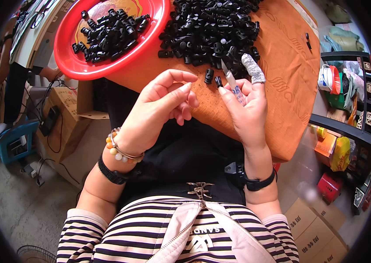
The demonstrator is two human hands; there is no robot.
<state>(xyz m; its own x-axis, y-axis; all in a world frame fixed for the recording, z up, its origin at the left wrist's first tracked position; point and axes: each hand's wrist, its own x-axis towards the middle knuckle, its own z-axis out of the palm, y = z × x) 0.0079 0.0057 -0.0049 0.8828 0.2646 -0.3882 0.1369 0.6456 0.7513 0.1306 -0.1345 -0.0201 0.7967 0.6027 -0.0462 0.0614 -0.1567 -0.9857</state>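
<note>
My left hand hovers over the table's near edge, fingers loosely curled and apart, with nothing visible in them. Just beyond its fingertips is a black cord lock, apart from the hand. My right hand is closed around a slim white pointed tool with blue print, its tip pointing away from me. At the right thumb tip sits a small black plunger-like piece. A grey knitted finger cover is on the raised right index finger. A large pile of black cord locks lies just beyond both hands.
At the far left, a red round tray holds more black parts. An orange patterned cloth covers the table. To the right stands a dark shelf with bags, above cardboard boxes. Another person's arm shows at far left.
</note>
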